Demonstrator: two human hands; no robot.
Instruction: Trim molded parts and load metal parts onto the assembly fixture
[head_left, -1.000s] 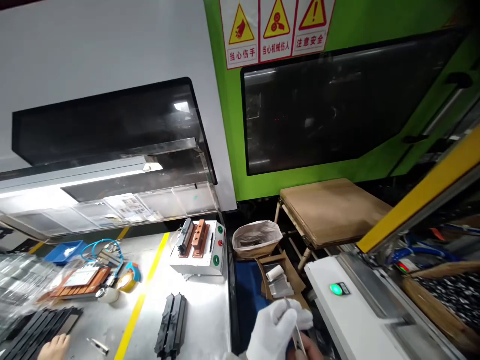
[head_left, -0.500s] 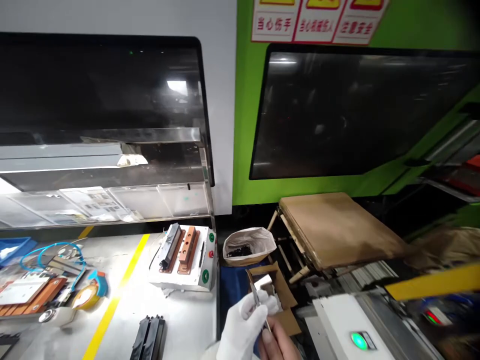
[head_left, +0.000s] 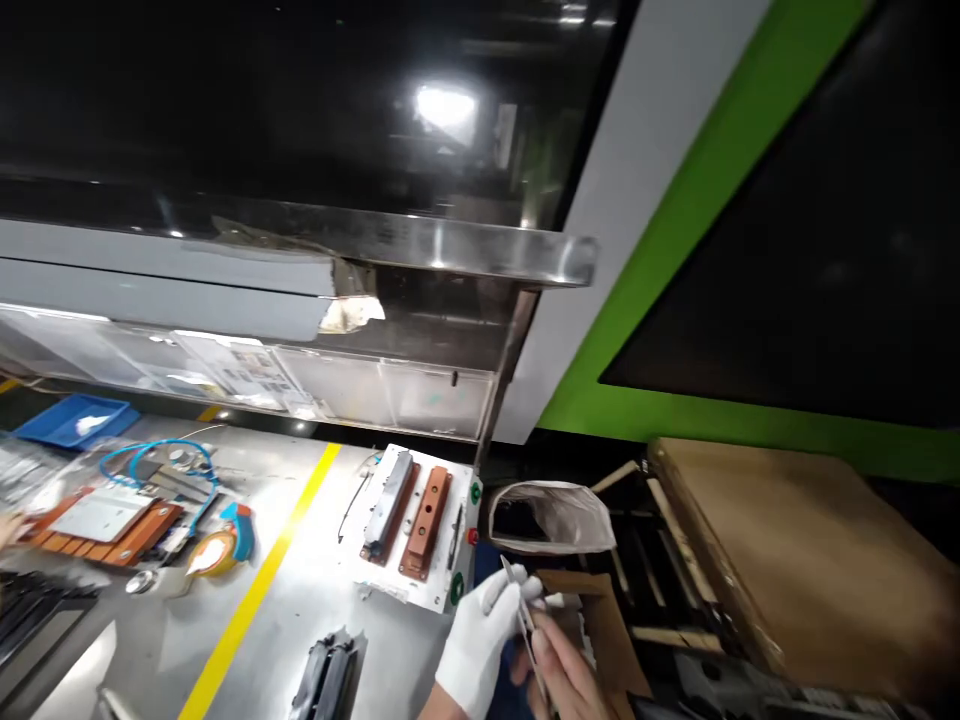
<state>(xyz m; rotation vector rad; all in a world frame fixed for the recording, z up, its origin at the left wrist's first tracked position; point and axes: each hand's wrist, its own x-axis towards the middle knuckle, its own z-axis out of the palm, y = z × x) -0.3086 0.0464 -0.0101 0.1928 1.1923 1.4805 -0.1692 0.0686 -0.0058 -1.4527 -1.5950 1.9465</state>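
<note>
My left hand (head_left: 480, 645), in a white glove, is low in the picture at the right edge of the metal bench (head_left: 300, 600). Its fingers are closed around the upper part of thin metal tweezers (head_left: 517, 600). My bare right hand (head_left: 564, 672) sits just right of it and grips the tweezers lower down. The tweezers' tip points up toward a white box (head_left: 442, 560) that carries a grey bar (head_left: 390, 500) and a copper bar (head_left: 426, 512). Whether the tweezers hold anything is too small to tell.
A bag-lined bin (head_left: 551, 515) and an open cardboard box (head_left: 604, 625) stand beyond my hands, with a brown board (head_left: 810, 560) to the right. Black parts (head_left: 326, 680), a yellow line (head_left: 255, 590), a tape roll (head_left: 217, 550), blue tubing (head_left: 154, 455) and a blue tray (head_left: 71, 420) are on the bench. Another person's hand (head_left: 9, 530) is at the far left.
The view swung left and down; the white machine with the green light left the picture. My two hands stayed together on the tweezers, now closer to the white box.
</note>
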